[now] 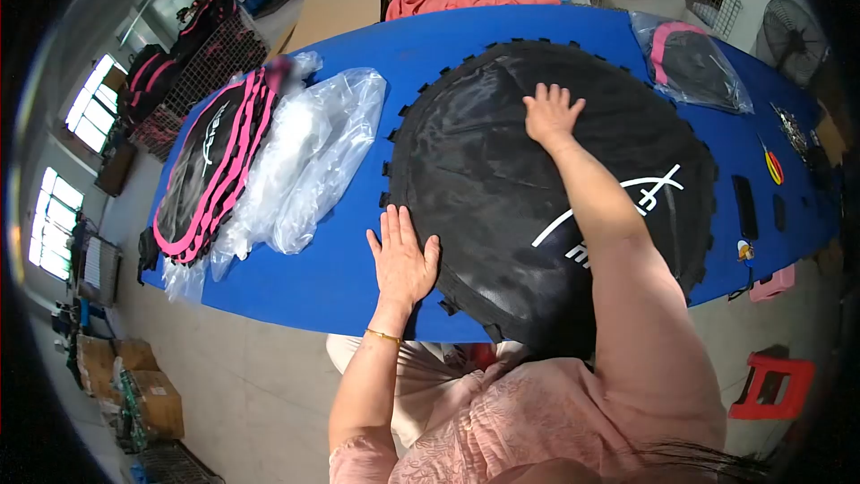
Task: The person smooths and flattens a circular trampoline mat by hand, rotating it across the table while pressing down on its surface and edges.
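A large round black fabric mat (484, 170) with small tabs around its edge and a white printed logo lies flat on the blue table (349, 278). Palm down, my right hand (553, 115) rests on its upper middle with the fingers spread. My left hand (403, 260) lies flat at the mat's left edge, fingers stretched out, partly over the blue surface. Neither hand grips anything. My right forearm covers part of the logo.
Left of the mat are clear plastic bags (313, 152) and a stack of black-and-pink mats (210, 157). A bagged pink-and-black piece (694, 63) lies at the far right. A black phone-like object (744, 207) and small tools sit at the right edge. A red stool (772, 385) stands below.
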A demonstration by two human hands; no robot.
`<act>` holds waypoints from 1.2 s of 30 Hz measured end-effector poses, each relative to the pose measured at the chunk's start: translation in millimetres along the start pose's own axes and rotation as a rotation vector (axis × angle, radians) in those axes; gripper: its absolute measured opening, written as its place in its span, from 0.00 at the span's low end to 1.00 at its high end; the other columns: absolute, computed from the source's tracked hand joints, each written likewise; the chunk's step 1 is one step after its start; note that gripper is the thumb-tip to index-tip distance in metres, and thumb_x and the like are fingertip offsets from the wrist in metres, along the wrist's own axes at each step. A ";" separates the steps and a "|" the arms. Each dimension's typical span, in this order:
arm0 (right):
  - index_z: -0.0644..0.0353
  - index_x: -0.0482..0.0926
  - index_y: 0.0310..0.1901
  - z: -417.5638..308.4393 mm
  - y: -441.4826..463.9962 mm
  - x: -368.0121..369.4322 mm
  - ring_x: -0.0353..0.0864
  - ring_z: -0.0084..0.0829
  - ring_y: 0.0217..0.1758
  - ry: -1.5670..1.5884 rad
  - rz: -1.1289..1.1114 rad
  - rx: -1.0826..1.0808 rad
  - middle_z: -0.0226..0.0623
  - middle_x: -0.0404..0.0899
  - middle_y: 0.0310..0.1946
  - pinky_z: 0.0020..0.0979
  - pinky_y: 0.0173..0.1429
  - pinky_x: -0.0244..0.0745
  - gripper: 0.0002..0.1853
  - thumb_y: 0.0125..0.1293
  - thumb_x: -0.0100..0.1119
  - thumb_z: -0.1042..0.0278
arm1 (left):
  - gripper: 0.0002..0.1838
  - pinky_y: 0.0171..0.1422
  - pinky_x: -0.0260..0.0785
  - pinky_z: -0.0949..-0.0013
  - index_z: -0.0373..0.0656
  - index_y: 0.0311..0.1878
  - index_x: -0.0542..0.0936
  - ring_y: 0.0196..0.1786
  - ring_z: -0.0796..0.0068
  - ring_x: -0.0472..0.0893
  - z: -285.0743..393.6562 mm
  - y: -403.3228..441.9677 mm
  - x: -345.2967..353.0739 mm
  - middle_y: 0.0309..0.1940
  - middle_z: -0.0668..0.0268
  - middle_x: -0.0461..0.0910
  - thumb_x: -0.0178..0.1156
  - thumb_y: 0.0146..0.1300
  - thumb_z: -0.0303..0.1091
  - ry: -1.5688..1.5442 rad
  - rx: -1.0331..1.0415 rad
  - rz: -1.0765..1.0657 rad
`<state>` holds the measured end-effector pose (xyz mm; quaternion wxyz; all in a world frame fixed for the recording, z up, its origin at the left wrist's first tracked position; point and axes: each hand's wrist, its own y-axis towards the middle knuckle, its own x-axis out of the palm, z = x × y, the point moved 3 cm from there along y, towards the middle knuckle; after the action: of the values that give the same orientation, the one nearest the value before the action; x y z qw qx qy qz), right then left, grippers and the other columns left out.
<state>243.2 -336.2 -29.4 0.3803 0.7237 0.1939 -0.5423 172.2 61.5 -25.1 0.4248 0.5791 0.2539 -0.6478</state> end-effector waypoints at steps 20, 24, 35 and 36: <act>0.51 0.67 0.76 97.5 2.8 -9.6 0.55 0.54 0.84 -0.035 -0.034 0.217 0.51 0.61 0.79 0.75 0.79 0.42 0.31 0.80 0.46 0.42 | 0.42 0.86 0.40 0.36 0.31 0.82 0.57 0.86 0.45 0.53 2.2 -0.8 -1.3 0.83 0.43 0.55 0.51 0.77 0.53 0.018 0.021 0.042; 0.53 0.70 0.73 39.6 13.6 10.2 0.59 0.50 0.80 -0.004 0.073 0.085 0.48 0.65 0.75 0.75 0.78 0.45 0.30 0.79 0.50 0.42 | 0.42 0.86 0.40 0.36 0.31 0.81 0.57 0.85 0.44 0.53 3.7 -0.4 -2.9 0.83 0.42 0.55 0.52 0.77 0.53 0.029 0.017 0.036; 0.51 0.67 0.77 -164.6 -9.0 30.8 0.53 0.49 0.84 0.162 0.015 -0.196 0.45 0.62 0.79 0.72 0.82 0.39 0.32 0.79 0.50 0.42 | 0.45 0.88 0.33 0.37 0.31 0.83 0.54 0.87 0.46 0.48 2.5 1.3 -1.9 0.85 0.44 0.50 0.48 0.77 0.57 0.023 -0.013 -0.051; 0.52 0.67 0.77 -178.8 -13.5 31.8 0.54 0.49 0.84 0.188 0.017 -0.216 0.45 0.62 0.79 0.71 0.82 0.39 0.32 0.79 0.50 0.42 | 0.45 0.88 0.33 0.37 0.31 0.83 0.54 0.87 0.46 0.47 3.1 1.3 -3.1 0.85 0.44 0.49 0.48 0.77 0.57 0.013 -0.019 -0.059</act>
<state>358.6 -195.9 -41.7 0.4406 0.7277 0.2796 -0.4451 171.5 59.1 -21.3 0.4093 0.5716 0.2797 -0.6538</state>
